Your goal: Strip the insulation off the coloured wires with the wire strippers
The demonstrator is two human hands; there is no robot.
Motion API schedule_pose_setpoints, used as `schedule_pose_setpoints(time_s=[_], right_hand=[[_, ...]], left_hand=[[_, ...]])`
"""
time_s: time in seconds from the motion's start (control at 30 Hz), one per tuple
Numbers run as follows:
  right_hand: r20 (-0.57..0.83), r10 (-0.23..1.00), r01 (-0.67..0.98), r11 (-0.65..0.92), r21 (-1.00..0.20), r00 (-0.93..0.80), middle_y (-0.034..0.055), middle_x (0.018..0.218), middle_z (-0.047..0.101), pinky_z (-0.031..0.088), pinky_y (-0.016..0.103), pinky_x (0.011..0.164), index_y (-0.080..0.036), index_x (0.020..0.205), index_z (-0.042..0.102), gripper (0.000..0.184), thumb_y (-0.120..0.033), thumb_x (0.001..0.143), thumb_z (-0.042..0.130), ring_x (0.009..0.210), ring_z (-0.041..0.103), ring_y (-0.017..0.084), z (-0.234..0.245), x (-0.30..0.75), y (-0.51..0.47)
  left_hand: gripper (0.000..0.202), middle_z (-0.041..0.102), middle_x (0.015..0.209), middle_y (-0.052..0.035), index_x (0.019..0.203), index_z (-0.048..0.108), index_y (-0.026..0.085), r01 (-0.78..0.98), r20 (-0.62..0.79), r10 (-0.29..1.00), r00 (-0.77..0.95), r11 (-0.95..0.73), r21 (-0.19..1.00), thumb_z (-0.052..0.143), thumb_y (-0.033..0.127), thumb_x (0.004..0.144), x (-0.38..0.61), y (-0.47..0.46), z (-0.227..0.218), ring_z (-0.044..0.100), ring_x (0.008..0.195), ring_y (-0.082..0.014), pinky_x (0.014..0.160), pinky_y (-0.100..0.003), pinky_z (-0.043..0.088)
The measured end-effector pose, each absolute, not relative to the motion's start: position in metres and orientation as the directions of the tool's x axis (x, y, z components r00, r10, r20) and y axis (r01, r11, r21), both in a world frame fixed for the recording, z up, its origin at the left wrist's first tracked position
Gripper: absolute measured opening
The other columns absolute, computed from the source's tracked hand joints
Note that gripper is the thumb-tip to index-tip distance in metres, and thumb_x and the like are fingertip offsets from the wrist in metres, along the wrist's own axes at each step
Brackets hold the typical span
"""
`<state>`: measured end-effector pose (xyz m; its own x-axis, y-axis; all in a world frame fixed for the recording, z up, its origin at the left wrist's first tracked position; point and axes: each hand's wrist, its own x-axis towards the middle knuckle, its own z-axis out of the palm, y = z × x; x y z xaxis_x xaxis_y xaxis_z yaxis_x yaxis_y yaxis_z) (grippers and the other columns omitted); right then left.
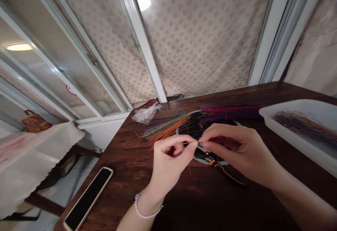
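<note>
My left hand (168, 162), with a pearl bracelet at its wrist, pinches a thin orange wire (185, 143) between thumb and forefinger. Fingertip to fingertip with it, my right hand (234, 147) is closed in a pinch; a small dark bit shows there, too small to name. Below the fingers lie pliers with black and orange handles (226, 174), their jaws partly hidden by my right hand. Beneath both hands is a dark round tray with a pale rim (200, 160). Beyond my left hand lies a bundle of orange wires (171, 128) beside blue and yellow ones.
Red and purple wires (234, 110) lie at the back. A white plastic bin (284, 138) of tangled wires stands at the right. Crumpled clear plastic (146, 113) and a phone (88, 198) are on the left of the dark wooden table (126, 189).
</note>
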<state>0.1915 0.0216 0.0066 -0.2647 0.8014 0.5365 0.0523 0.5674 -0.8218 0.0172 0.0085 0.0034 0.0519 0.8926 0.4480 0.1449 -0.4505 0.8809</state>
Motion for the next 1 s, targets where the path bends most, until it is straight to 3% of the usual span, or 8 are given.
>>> schedule_pose_setpoints(time_s=[0.13,0.23,0.33,0.5,0.63,0.83,1.0], right_hand=[[0.540,0.808,-0.022,0.551,-0.834,-0.237,0.0001,0.073,0.073,0.055,0.017,0.060,-0.021,0.078,0.074,0.005,-0.021,0.082,0.071,0.066,0.068,0.011,0.004,0.188,0.021],[0.512,0.828,-0.106,0.502,-0.859,-0.229,0.0007,0.068,0.073,0.055,0.018,0.058,-0.021,0.077,0.074,0.006,-0.024,0.082,0.073,0.062,0.068,0.012,0.001,0.186,0.022],[0.491,0.845,-0.189,0.457,-0.869,-0.213,0.0007,0.065,0.071,0.057,0.020,0.057,-0.020,0.076,0.074,0.009,-0.027,0.082,0.074,0.060,0.067,0.013,-0.002,0.185,0.023],[0.460,0.860,-0.234,0.411,-0.881,-0.219,-0.0001,0.063,0.071,0.057,0.019,0.055,-0.021,0.075,0.074,0.009,-0.026,0.083,0.074,0.057,0.066,0.011,-0.005,0.184,0.025],[0.464,0.866,-0.217,0.425,-0.879,-0.185,0.0008,0.065,0.071,0.056,0.019,0.055,-0.021,0.076,0.074,0.009,-0.027,0.082,0.075,0.058,0.066,0.012,-0.004,0.186,0.026],[0.530,0.811,-0.110,0.520,-0.847,-0.249,-0.0001,0.068,0.072,0.054,0.017,0.057,-0.020,0.074,0.071,0.009,-0.020,0.083,0.071,0.061,0.067,0.011,0.006,0.190,0.024],[0.662,0.715,0.101,0.693,-0.714,-0.224,0.0003,0.073,0.072,0.054,0.020,0.061,-0.022,0.079,0.069,0.011,-0.015,0.086,0.064,0.067,0.068,0.012,0.003,0.192,0.023]], left_hand=[[0.013,0.063,0.069,0.0007,0.067,0.071,0.019,-0.148,0.353,0.929,0.108,-0.336,0.930,0.077,0.023,0.078,0.019,0.011,0.000,0.054,0.067,-0.0096,0.062,-0.019,0.043],[0.014,0.071,0.084,-0.0018,0.070,0.071,0.018,-0.254,0.283,0.944,0.171,-0.235,0.938,0.078,0.025,0.080,0.018,0.010,0.000,0.062,0.080,-0.0110,0.074,-0.020,0.047],[0.016,0.073,0.085,-0.0029,0.070,0.070,0.017,-0.300,0.236,0.946,0.223,-0.164,0.940,0.079,0.026,0.080,0.017,0.010,0.000,0.065,0.081,-0.0119,0.077,-0.021,0.049],[0.023,0.072,0.072,-0.0027,0.066,0.068,0.016,-0.318,0.156,0.939,0.307,-0.053,0.947,0.082,0.031,0.076,0.016,0.015,0.000,0.063,0.061,-0.0119,0.062,-0.024,0.051],[0.027,0.069,0.061,-0.0015,0.060,0.072,0.015,-0.254,0.058,0.954,0.293,0.019,0.967,0.090,0.035,0.064,0.016,0.019,-0.001,0.053,0.049,-0.0068,0.049,-0.020,0.041],[0.031,0.066,0.052,-0.0019,0.054,0.074,0.015,-0.214,-0.083,0.931,0.355,0.168,0.962,0.093,0.039,0.054,0.014,0.025,-0.001,0.044,0.043,-0.0043,0.044,-0.019,0.031],[0.021,0.068,0.053,-0.0030,0.057,0.077,0.016,-0.191,0.000,0.960,0.281,0.056,0.980,0.090,0.032,0.059,0.016,0.027,-0.002,0.047,0.046,-0.0062,0.046,-0.020,0.034]])
